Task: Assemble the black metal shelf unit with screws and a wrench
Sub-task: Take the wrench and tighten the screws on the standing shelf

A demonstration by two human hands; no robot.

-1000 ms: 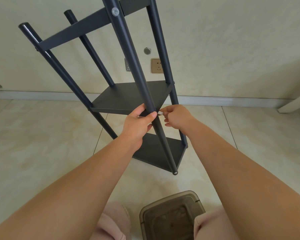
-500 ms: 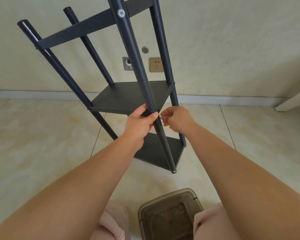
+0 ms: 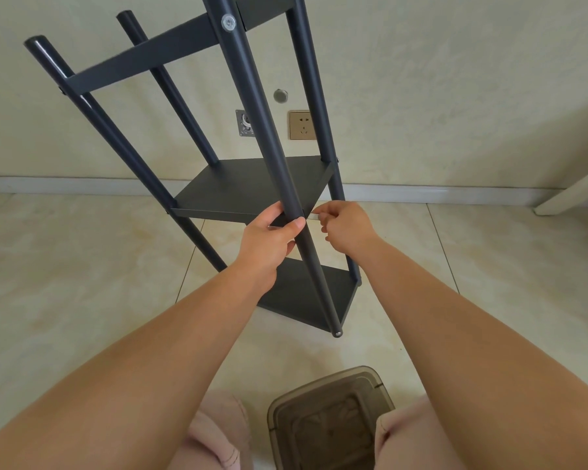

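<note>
Left hand (image 3: pixel 273 239) wraps around the near post (image 3: pixel 269 147) of the black metal shelf unit (image 3: pixel 252 188), thumb across the front and fingers curled behind, steadying it at the height of the middle shelf (image 3: pixel 245 189). Right hand (image 3: pixel 345 227) pinches a small silvery piece (image 3: pixel 314 217) — a screw or the short end of a wrench, too small to tell which — against the side of that post where the shelf corner meets it. The frame stands on the tiled floor (image 3: pixel 82 283) near the wall, leaning toward the viewer, and looks largely built: four posts, a top crossbar (image 3: pixel 143 59) fixed with a visible bolt head (image 3: pixel 228 22), the middle shelf and a lower shelf (image 3: pixel 299 293) already in place. What seems left is this near joint at the middle shelf — and possibly others, which I cannot check from here. A brown translucent bin (image 3: pixel 330 418) sits on the floor between the knees.
</note>
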